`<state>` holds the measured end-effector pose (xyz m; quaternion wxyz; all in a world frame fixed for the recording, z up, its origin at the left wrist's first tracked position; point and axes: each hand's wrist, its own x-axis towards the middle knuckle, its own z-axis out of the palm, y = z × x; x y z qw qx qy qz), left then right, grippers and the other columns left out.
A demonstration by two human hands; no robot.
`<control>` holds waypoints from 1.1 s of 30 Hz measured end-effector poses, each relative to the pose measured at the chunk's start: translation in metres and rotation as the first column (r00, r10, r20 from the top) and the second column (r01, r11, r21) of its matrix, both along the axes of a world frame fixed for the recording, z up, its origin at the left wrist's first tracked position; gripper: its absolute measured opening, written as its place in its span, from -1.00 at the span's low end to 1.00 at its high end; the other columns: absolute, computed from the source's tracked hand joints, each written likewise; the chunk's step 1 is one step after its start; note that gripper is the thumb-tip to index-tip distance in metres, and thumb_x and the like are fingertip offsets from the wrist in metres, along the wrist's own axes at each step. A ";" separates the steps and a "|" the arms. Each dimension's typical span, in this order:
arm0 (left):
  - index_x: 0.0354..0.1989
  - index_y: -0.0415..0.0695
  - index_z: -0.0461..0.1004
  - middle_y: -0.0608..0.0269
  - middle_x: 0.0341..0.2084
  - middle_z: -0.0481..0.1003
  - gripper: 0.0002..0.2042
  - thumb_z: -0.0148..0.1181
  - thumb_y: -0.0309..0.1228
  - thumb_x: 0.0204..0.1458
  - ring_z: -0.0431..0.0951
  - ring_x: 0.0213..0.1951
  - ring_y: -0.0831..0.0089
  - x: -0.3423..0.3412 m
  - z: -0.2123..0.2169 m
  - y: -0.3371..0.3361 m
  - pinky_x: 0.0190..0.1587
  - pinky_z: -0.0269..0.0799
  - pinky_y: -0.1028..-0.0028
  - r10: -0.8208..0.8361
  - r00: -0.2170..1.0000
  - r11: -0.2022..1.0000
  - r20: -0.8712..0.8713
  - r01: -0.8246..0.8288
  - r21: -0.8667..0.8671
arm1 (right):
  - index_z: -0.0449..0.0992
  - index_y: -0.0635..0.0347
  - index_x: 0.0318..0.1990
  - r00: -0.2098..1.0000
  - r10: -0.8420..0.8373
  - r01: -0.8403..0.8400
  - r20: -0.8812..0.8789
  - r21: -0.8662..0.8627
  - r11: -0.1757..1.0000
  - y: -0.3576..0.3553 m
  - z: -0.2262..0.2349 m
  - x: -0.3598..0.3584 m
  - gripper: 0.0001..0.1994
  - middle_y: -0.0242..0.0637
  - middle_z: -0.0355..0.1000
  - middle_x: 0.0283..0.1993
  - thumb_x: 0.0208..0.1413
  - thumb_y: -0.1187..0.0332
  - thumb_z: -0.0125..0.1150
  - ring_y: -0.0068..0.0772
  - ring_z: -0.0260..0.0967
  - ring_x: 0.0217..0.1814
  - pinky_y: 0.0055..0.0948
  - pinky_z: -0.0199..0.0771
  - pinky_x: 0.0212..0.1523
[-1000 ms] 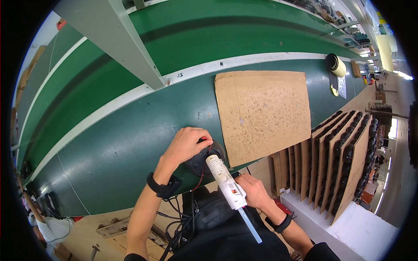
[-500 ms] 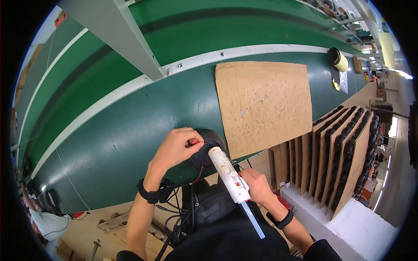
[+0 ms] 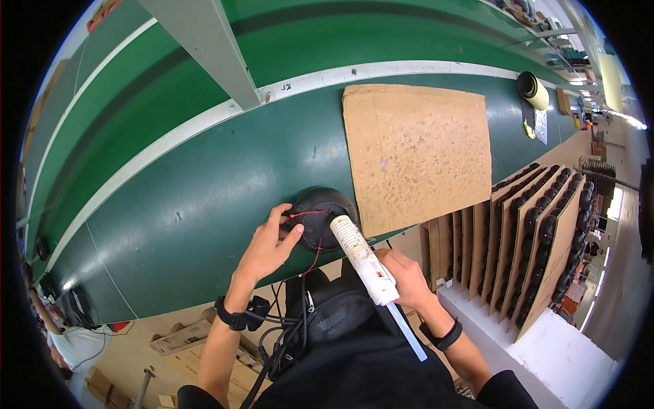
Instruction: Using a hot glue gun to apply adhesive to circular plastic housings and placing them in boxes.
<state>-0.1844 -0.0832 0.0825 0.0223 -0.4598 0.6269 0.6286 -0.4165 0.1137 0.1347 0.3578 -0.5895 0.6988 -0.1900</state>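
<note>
A black round, dome-like housing [image 3: 320, 198] lies on the green bench near its front edge. Thin red wires [image 3: 319, 253] come out of its recessed middle, one ending in a small red tip at the left. Beside that tip is my left hand [image 3: 267, 244], thumb and fingers apart at the housing's left side, holding nothing. My right hand [image 3: 407, 276] grips a white hot glue gun [image 3: 368, 269], its finger positions partly hidden behind the body. The gun's nozzle points into the housing's middle, and whether it touches cannot be made out. A translucent bluish glue stick [image 3: 409, 334] sticks out of its rear.
A stained cardboard sheet [image 3: 422, 157] lies right of the housing. Farther right are a yellowish roll [image 3: 538, 95] and upright cardboard sheets [image 3: 507, 252] with rows of black round parts. A grey post [image 3: 211, 51] stands at the back left. Another person [image 3: 75, 341] is at far left.
My left fingers have let go of the red wire and spread apart, moving slightly left. The housing now shows more. The glue gun stays at the housing's middle; the whole view has shifted slightly.
</note>
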 end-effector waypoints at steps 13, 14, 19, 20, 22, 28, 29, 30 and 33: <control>-0.33 -0.34 0.56 -0.08 -0.46 0.59 -0.65 0.26 -0.20 0.05 0.63 -0.32 0.08 0.004 0.014 0.003 -0.21 0.51 0.30 -0.256 0.962 0.966 0.098 0.258 -0.012 | 0.45 0.28 -0.14 0.997 -0.049 0.048 0.055 0.025 0.999 -0.010 0.010 -0.003 -0.67 -0.04 0.46 -0.15 -0.12 0.43 0.28 0.04 0.45 -0.17 -0.22 0.48 -0.16; -0.33 -0.34 0.56 -0.08 -0.46 0.59 -0.65 0.26 -0.20 0.05 0.63 -0.32 0.08 0.006 0.013 0.009 -0.21 0.51 0.30 -0.257 0.962 0.966 0.097 0.259 -0.006 | 0.45 0.28 -0.14 0.997 -0.050 0.048 0.055 0.031 0.998 -0.009 0.011 -0.004 -0.67 -0.04 0.46 -0.15 -0.12 0.43 0.28 0.04 0.45 -0.17 -0.22 0.48 -0.16; -0.36 -0.25 0.59 0.19 -0.60 0.55 -0.75 0.16 -0.28 0.15 0.47 -0.55 0.45 0.009 0.015 0.005 -0.44 0.35 0.44 -0.308 0.949 0.943 -0.061 0.313 0.110 | 0.46 0.25 -0.25 0.996 0.022 -0.026 0.083 0.049 0.998 -0.005 0.012 -0.011 -0.70 -0.10 0.43 -0.29 -0.16 0.33 0.29 0.05 0.41 -0.27 -0.17 0.45 -0.30; -0.37 -0.23 0.60 0.28 -0.63 0.53 -0.77 0.14 -0.32 0.17 0.39 -0.57 0.58 0.010 0.017 -0.001 -0.49 0.27 0.48 -0.191 0.973 0.969 -0.133 0.208 0.132 | 0.46 0.25 -0.25 0.996 0.020 -0.025 0.082 0.056 0.998 -0.005 0.012 -0.014 -0.70 -0.10 0.43 -0.29 -0.16 0.33 0.29 0.05 0.41 -0.27 -0.17 0.45 -0.30; -0.43 -0.23 0.57 0.33 -0.67 0.47 -0.69 0.04 -0.27 0.23 0.36 -0.57 0.63 0.008 0.020 -0.019 -0.50 0.24 0.50 -0.165 0.980 0.983 -0.109 0.172 0.057 | 0.46 0.26 -0.28 0.989 0.078 -0.087 0.123 0.071 0.994 -0.004 0.011 -0.020 -0.71 -0.11 0.42 -0.36 -0.16 0.30 0.28 0.05 0.40 -0.31 -0.17 0.43 -0.33; -0.53 -0.28 0.45 0.21 -0.69 0.39 -0.60 0.02 -0.21 0.25 0.32 -0.58 0.49 -0.026 0.002 -0.039 -0.48 0.22 0.43 -0.172 0.964 0.974 -0.201 0.136 -0.179 | 0.47 0.23 -0.28 0.974 0.186 -0.197 0.127 0.081 0.977 -0.017 0.015 -0.023 -0.72 -0.13 0.41 -0.41 -0.18 0.31 0.28 0.01 0.39 -0.34 -0.18 0.41 -0.36; -0.54 -0.32 0.41 0.12 -0.72 0.29 -0.61 0.04 -0.24 0.23 0.22 -0.62 0.41 -0.029 -0.004 -0.038 -0.51 0.17 0.36 -0.145 0.970 0.974 -0.197 0.105 -0.201 | 0.48 0.21 -0.28 0.974 0.195 -0.205 0.117 0.082 0.975 -0.021 0.014 -0.021 -0.73 -0.14 0.41 -0.41 -0.18 0.31 0.28 0.00 0.39 -0.33 -0.18 0.40 -0.36; -0.55 -0.36 0.36 0.03 -0.75 0.18 -0.62 0.07 -0.28 0.22 0.13 -0.66 0.32 -0.033 -0.007 -0.038 -0.54 0.13 0.30 -0.119 0.974 0.972 -0.194 0.075 -0.223 | 0.48 0.20 -0.28 0.973 0.202 -0.212 0.107 0.083 0.974 -0.024 0.014 -0.020 -0.73 -0.14 0.40 -0.41 -0.18 0.31 0.28 0.00 0.39 -0.33 -0.18 0.40 -0.36; -0.52 -0.30 0.43 0.22 -0.69 0.34 -0.61 0.04 -0.23 0.24 0.24 -0.58 0.49 -0.037 -0.007 -0.040 -0.48 0.19 0.39 -0.162 0.980 0.971 -0.111 0.139 -0.195 | 0.49 0.18 -0.27 0.970 0.227 -0.234 0.082 0.094 0.968 -0.032 0.015 -0.018 -0.73 -0.15 0.41 -0.41 -0.17 0.31 0.28 0.00 0.39 -0.32 -0.18 0.39 -0.36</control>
